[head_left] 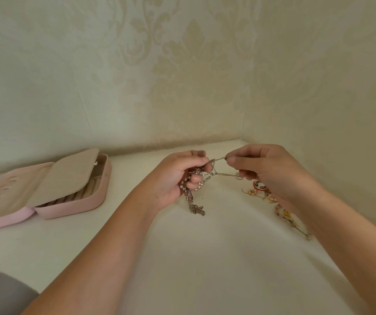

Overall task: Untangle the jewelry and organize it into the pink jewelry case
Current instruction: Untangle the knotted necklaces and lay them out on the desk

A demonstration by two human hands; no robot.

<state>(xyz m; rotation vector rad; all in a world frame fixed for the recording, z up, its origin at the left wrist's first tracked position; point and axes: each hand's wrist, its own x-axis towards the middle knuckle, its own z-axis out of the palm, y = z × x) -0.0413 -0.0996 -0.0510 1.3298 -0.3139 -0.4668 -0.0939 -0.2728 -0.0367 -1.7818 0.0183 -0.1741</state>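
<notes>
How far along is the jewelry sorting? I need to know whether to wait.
Early. Done: the pink jewelry case lies open, and no jewelry shows in the part of it in view. In hand: the left hand grips a tangled clump while the right hand pulls a silver chain taut. Left: that knot, plus the loose beaded pieces on the table.

Soft, even, warm light; no glare. Faint shadows under my left hand (178, 176) and forearms. Wide-angle bend at edges. Chains (219, 169) slightly blurred; wallpaper (182, 76) soft.
</notes>
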